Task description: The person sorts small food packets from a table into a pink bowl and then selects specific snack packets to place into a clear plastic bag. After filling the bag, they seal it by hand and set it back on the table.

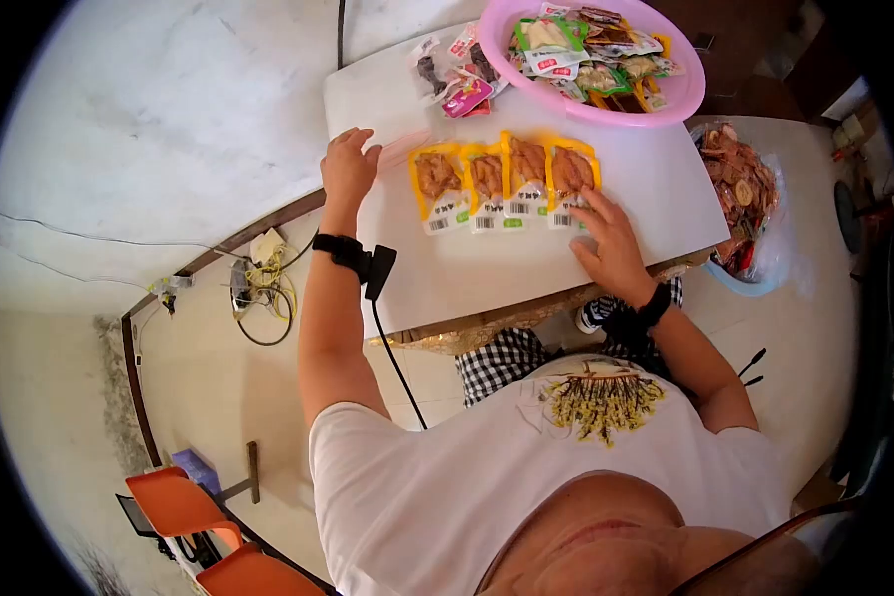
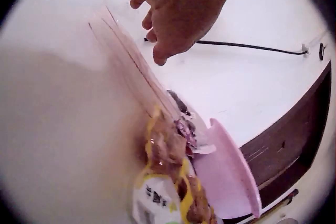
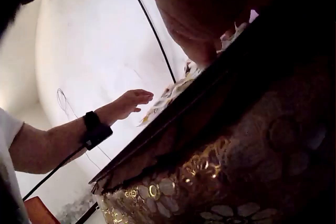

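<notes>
Several vacuum packs (image 1: 486, 177) of brown meat, with yellow borders and white labelled ends, lie side by side in a row on the white table (image 1: 407, 288). My right hand (image 1: 614, 243) is at the right end of the row, fingertips at the rightmost pack (image 1: 572, 179). My left hand (image 1: 350, 169) hovers by the table's left edge with loosely bent fingers and nothing in them. Between it and the row run thin reddish streaks, like edges of clear film (image 2: 131, 61). Dark shadow hides most of the right hand (image 3: 194, 19) in the right wrist view.
A pink basin (image 1: 606, 116) full of mixed packets stands at the far right. Beside it lie loose packets (image 1: 462, 79). Off the table's right side is a blue tub (image 1: 750, 285) with a plastic-lined heap of brown packs. A wall borders the left, with cables (image 1: 268, 288) below.
</notes>
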A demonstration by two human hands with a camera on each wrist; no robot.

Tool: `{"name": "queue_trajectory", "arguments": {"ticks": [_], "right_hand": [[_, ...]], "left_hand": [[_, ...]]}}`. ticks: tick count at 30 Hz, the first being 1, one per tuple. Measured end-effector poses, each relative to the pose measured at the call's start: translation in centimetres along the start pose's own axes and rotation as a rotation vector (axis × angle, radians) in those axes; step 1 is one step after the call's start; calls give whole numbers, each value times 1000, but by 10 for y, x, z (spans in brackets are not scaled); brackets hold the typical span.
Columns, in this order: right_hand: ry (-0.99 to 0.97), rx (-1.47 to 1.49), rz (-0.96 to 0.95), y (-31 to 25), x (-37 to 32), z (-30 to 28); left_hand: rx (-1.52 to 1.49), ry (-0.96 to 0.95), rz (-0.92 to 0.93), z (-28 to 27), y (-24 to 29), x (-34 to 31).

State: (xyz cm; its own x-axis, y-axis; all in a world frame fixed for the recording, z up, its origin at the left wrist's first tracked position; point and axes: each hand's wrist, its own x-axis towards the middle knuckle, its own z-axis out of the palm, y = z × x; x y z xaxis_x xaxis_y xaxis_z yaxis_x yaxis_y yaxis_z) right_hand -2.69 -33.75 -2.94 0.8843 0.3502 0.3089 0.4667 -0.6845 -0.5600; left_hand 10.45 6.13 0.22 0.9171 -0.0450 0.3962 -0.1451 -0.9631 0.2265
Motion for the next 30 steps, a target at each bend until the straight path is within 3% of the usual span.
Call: {"name": "queue_trajectory", "arguments": {"ticks": [1,4,7,13,16,21,24,27,28,30], "right_hand": [[5,5,-2,0,0,-1],[19,29,-8,0,-1,1],[41,38,-3,0,-4,2],[43,39,4,-2,-4,2],[66,38,-6,1,-7,5],[154,122,-31,5,-8,9],[243,173,-82,9,-8,9],[317,300,-9,9,-9,5],[301,275,-96,9,-10,1],[123,617,107,-22,-20,-14]], "left_hand": [[33,-24,11,-1,2,5],[84,-348,-165,1,9,15],[65,-243,-142,14,-3,16],[-224,-169,-337,8,-13,18],[-237,151,-133,7,-24,16],[-354,301,-66,-54,41,-3],[-432,277,-26,-74,76,-25],[-478,199,-30,-91,130,-56],[-486,167,-29,-92,148,-68],[-573,96,128,-82,183,-95]]}}
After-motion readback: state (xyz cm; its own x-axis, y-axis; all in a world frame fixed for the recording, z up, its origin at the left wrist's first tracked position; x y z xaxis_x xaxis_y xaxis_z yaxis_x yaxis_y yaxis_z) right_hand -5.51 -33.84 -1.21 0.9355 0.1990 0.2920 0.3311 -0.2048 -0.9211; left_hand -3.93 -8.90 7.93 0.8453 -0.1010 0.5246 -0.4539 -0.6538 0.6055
